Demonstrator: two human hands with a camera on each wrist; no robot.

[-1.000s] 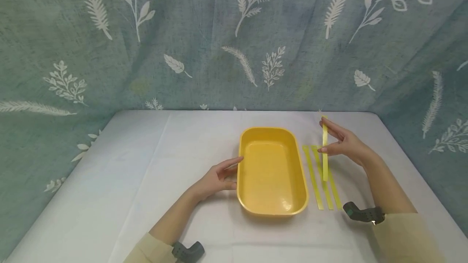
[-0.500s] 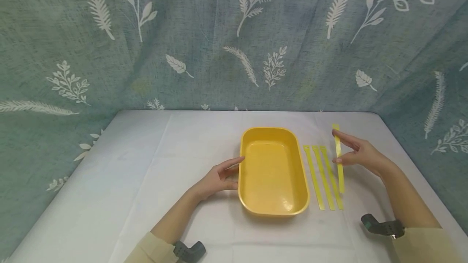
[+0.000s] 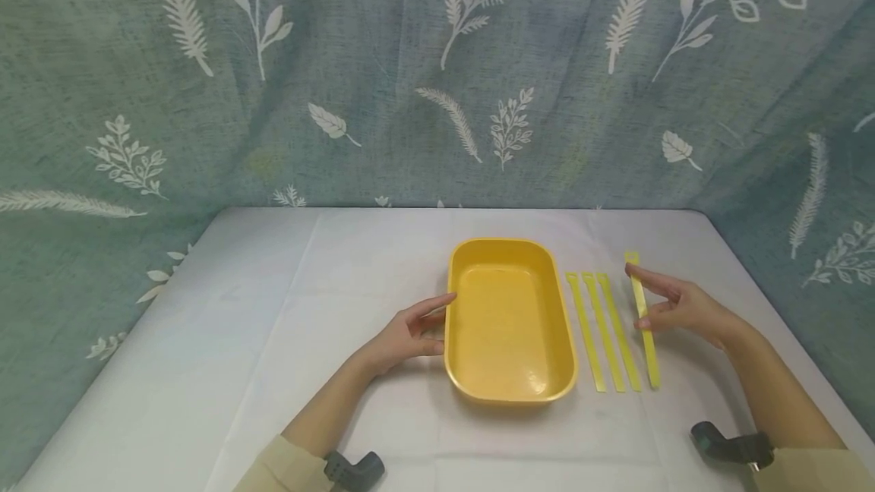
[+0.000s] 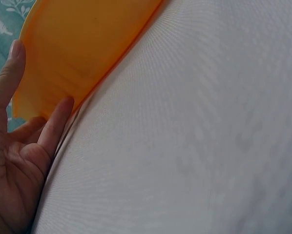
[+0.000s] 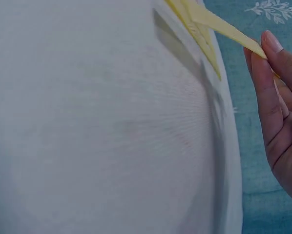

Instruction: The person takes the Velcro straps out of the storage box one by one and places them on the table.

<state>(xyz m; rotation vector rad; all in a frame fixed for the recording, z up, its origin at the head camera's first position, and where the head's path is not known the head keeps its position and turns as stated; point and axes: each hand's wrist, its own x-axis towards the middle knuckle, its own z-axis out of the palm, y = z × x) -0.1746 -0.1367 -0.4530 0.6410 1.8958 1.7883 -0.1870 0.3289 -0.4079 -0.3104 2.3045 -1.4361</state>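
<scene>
A yellow oblong plastic basin (image 3: 506,310) stands on the white cloth. My left hand (image 3: 406,334) is at its left side, index fingertip on the rim. In the left wrist view the fingers (image 4: 57,127) lie fairly straight against the outer wall of the basin (image 4: 87,44). Right of the basin, my right hand (image 3: 683,308) pinches a flat yellow strip (image 3: 641,302) between thumb and fingers. Its far end seems to have a small hole. The right wrist view shows the held strip (image 5: 229,30) tilted above the cloth, its shadow apart from it.
Three similar yellow strips (image 3: 604,332) lie side by side between the basin and the right hand. A white cloth (image 3: 328,272) covers the table. Behind it hangs a green-blue curtain (image 3: 383,112) with white leaf prints.
My right hand has moved right and toward me with the strip, from above the lying strips to beside them, and lower. The left hand and basin have stayed put.
</scene>
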